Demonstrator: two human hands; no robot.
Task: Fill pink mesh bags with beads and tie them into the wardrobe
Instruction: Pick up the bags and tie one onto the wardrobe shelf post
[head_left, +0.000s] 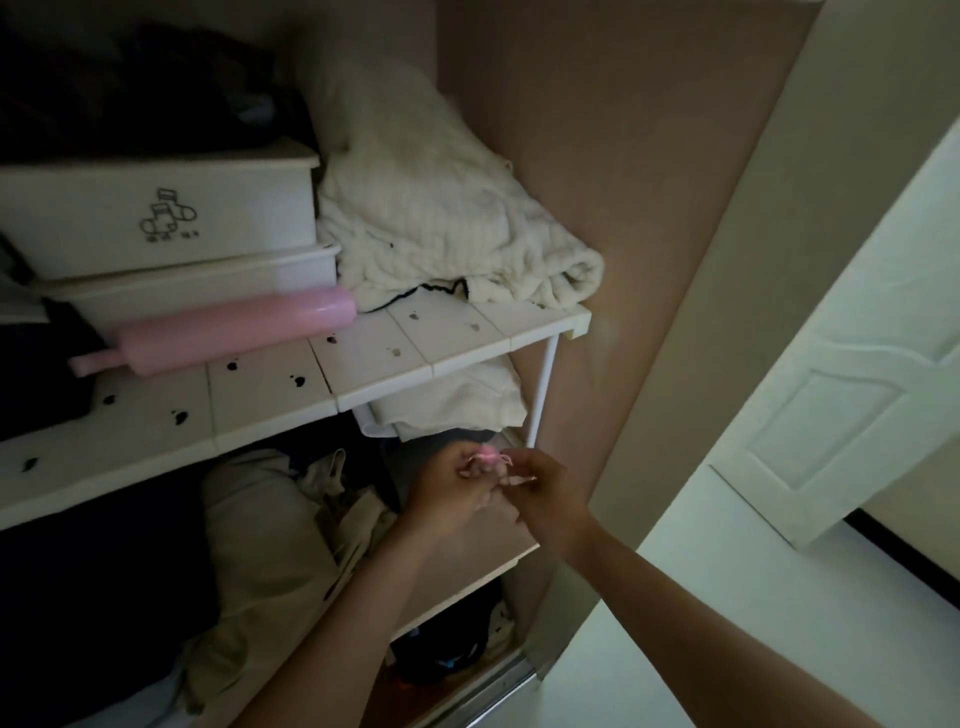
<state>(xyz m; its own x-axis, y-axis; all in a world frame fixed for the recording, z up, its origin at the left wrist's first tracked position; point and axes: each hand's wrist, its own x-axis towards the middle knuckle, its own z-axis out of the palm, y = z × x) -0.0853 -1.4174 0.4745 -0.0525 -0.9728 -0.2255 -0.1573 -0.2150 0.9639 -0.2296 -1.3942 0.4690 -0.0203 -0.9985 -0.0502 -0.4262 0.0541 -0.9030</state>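
A small pink mesh bag (487, 454) sits between my two hands inside the wardrobe, just left of the foot of a thin white shelf leg (543, 393). My left hand (451, 493) holds the bag from below with curled fingers. My right hand (540, 488) pinches the bag's thin drawstring beside it. The bag is mostly hidden by my fingers and its contents cannot be seen. The white rack shelf (363, 358) hangs above both hands.
On the rack lie a pink bottle (223, 332), stacked white storage boxes (156, 223) and a folded cream blanket (447, 218). Crumpled beige and dark clothes (270, 540) fill the space below. The wardrobe's brown side wall (649, 260) and a white door (852, 405) stand to the right.
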